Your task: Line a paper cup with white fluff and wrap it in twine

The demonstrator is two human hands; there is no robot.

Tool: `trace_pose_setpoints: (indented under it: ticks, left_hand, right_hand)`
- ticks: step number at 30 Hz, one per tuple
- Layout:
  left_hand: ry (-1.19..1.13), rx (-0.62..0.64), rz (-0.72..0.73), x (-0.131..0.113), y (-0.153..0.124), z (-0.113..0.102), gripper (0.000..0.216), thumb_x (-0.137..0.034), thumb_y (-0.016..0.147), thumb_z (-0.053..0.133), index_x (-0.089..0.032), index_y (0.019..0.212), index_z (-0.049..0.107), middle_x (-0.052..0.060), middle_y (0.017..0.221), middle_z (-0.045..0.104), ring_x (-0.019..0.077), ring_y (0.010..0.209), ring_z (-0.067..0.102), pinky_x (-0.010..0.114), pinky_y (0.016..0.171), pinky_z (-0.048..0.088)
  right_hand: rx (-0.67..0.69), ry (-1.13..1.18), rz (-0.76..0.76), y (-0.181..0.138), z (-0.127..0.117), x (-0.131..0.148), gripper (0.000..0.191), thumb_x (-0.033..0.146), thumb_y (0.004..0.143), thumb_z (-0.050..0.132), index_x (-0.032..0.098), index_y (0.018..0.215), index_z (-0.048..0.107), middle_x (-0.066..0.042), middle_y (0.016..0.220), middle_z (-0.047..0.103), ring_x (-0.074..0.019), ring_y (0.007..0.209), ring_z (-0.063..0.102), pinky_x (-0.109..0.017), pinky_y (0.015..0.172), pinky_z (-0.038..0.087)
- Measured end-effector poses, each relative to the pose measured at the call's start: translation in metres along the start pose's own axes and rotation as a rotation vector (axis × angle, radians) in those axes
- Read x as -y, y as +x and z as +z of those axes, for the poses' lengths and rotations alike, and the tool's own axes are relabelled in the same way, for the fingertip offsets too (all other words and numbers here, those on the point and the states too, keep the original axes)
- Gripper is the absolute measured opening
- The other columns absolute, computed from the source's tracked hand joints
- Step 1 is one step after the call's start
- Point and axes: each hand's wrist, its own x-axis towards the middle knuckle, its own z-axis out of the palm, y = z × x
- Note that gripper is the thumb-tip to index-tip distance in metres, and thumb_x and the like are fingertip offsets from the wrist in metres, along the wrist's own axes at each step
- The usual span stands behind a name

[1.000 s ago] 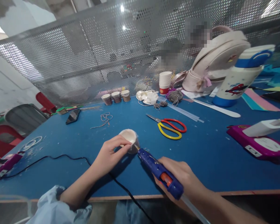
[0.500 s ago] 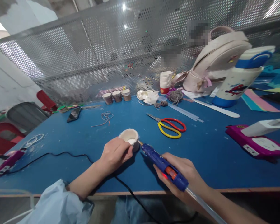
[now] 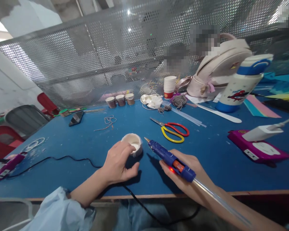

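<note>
A small white paper cup (image 3: 135,142) stands on the blue table in front of me, its mouth facing up and toward me. My left hand (image 3: 121,160) rests against the cup's left side, with a fingertip at the rim and the thumb spread away from it. In my right hand (image 3: 186,168) is a blue hot glue gun (image 3: 162,152), a clear glue stick running out of its back. A red light glows on its side. The glue gun's nozzle points at the cup, a small gap from its right edge. Thin glue strands cling around the cup's rim.
Red-and-yellow scissors (image 3: 173,131) lie beyond the glue gun. Three small cups (image 3: 120,100), stacked paper cups (image 3: 170,86), grey yarn (image 3: 179,102) and a bottle (image 3: 240,86) stand farther back. A purple power strip (image 3: 257,149) is at right. A black cord (image 3: 72,158) crosses the table.
My left thumb has come off the cup's rim and spread outward. The glue gun's nozzle has drawn back from the cup, slightly up and to the right.
</note>
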Motion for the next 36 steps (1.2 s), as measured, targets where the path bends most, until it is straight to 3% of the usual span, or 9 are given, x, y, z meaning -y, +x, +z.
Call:
trace_pose_setpoints:
  ticks: [3,6,9,13,19,23,26,29,36]
  left_hand:
    - [-0.144,0.045,-0.043,0.002,-0.001,-0.003,0.031,-0.035,0.092,0.032,-0.017,0.098,0.056,0.010,0.089,0.065,0.0215,0.082,0.058,0.035,0.076,0.045]
    - [-0.283,0.061,-0.216,0.005,0.001,-0.002,0.039,-0.029,0.098,0.021,-0.018,0.092,0.058,0.007,0.085,0.065,0.0180,0.080,0.058,0.031,0.076,0.044]
    - [-0.321,0.070,-0.313,0.005,0.005,0.000,0.032,-0.029,0.097,0.033,-0.018,0.080,0.058,0.004,0.078,0.063,0.0155,0.075,0.056,0.027,0.072,0.044]
    - [-0.287,0.072,-0.213,0.005,0.007,0.003,0.020,-0.027,0.093,0.049,-0.017,0.080,0.060,0.004,0.075,0.063,0.0151,0.073,0.056,0.028,0.072,0.044]
    - [-0.288,0.102,-0.163,0.007,0.009,0.000,0.016,-0.021,0.092,0.051,-0.016,0.081,0.062,0.005,0.076,0.066,0.0159,0.075,0.057,0.029,0.074,0.044]
    - [-0.372,0.186,-0.160,0.015,0.015,-0.013,0.014,-0.019,0.091,0.050,-0.017,0.082,0.061,0.004,0.080,0.066,0.0160,0.081,0.057,0.027,0.076,0.045]
    - [-0.443,0.247,-0.188,0.023,0.020,-0.022,0.016,-0.022,0.092,0.050,-0.017,0.082,0.062,0.004,0.080,0.064,0.0159,0.082,0.056,0.027,0.077,0.045]
    - [-0.499,0.261,-0.245,0.031,0.025,-0.024,0.020,-0.024,0.091,0.050,-0.017,0.076,0.062,0.003,0.075,0.063,0.0155,0.080,0.055,0.026,0.075,0.044]
    - [-0.789,0.228,-0.547,0.044,0.032,-0.015,0.023,-0.032,0.084,0.056,-0.014,0.075,0.065,0.002,0.070,0.062,0.0135,0.066,0.056,0.026,0.065,0.047]
  right_hand:
    - [0.009,0.002,-0.002,0.005,0.000,-0.002,0.009,0.024,0.085,0.056,0.021,0.077,0.054,0.003,0.062,0.054,-0.0096,0.051,0.049,-0.021,0.052,0.040]
    - [0.008,0.014,0.011,0.010,0.001,-0.002,0.013,0.026,0.084,0.056,0.021,0.073,0.052,0.003,0.060,0.054,-0.0103,0.050,0.048,-0.022,0.052,0.040]
    - [0.011,0.022,0.036,0.017,-0.001,0.000,0.016,0.027,0.084,0.055,0.022,0.069,0.051,0.003,0.058,0.054,-0.0108,0.049,0.047,-0.023,0.051,0.040]
    - [0.053,0.052,0.045,0.030,-0.005,0.003,0.012,0.027,0.083,0.056,0.020,0.072,0.055,0.002,0.061,0.056,-0.0116,0.052,0.049,-0.023,0.052,0.040]
    - [0.125,0.150,0.040,0.060,-0.005,-0.005,0.009,0.028,0.081,0.060,0.018,0.081,0.059,0.000,0.072,0.061,-0.0127,0.061,0.055,-0.023,0.058,0.045]
    - [0.285,0.268,-0.054,0.081,0.000,-0.010,0.016,0.025,0.080,0.061,0.017,0.094,0.061,-0.003,0.089,0.063,-0.0137,0.073,0.059,-0.025,0.068,0.048]
    - [0.386,0.294,-0.087,0.092,0.008,-0.011,0.018,0.023,0.080,0.061,0.017,0.097,0.061,-0.001,0.085,0.061,-0.0125,0.070,0.058,-0.024,0.067,0.047]
    - [0.422,0.315,-0.079,0.099,0.017,-0.012,0.013,0.024,0.080,0.062,0.018,0.091,0.060,0.000,0.083,0.061,-0.0134,0.073,0.058,-0.026,0.069,0.047]
    - [0.287,0.411,0.074,0.107,0.035,-0.019,0.014,0.029,0.076,0.066,0.018,0.080,0.059,0.001,0.075,0.060,-0.0118,0.062,0.054,-0.026,0.060,0.046]
